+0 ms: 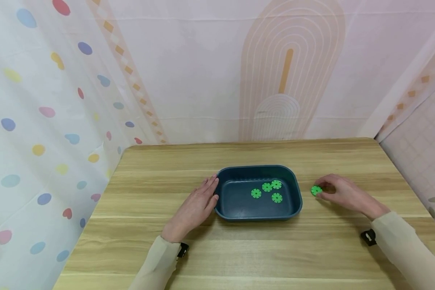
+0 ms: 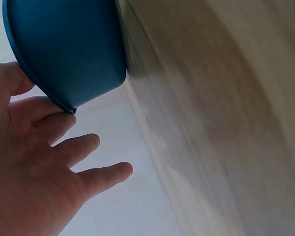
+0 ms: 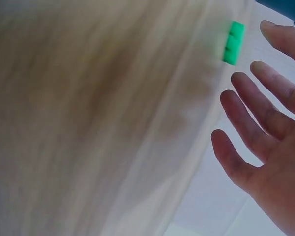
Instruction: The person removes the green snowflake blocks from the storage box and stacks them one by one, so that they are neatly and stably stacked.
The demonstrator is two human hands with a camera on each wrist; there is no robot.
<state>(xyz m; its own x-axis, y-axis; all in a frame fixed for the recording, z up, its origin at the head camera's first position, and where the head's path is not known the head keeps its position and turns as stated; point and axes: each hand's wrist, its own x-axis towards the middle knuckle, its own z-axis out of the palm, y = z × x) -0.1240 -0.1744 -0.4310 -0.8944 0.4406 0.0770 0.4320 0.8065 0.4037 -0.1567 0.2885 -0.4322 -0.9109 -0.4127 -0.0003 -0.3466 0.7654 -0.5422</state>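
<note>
A dark blue rectangular tray [image 1: 239,218] stands on the table, with several green notched discs [image 1: 255,193] lying in it. My left hand [image 1: 193,207] rests at the tray's left end, fingers extended and fingertips at the rim. In the left wrist view, thumb and forefinger meet the rim of the tray [image 2: 64,54] while the other fingers stand free. To the right of the tray, my right hand [image 1: 342,194] has its thumb and fingers around another green disc [image 1: 316,190]. The right wrist view shows these fingers spread, with a gap to that disc [image 3: 233,43] on the wood.
The light wooden table [image 1: 159,181] reaches back to a patterned curtain [image 1: 203,72]. Another curtain, with coloured dots [image 1: 44,199], hangs along the left side. Both wrists carry a small black device [image 1: 368,237] under the sleeve.
</note>
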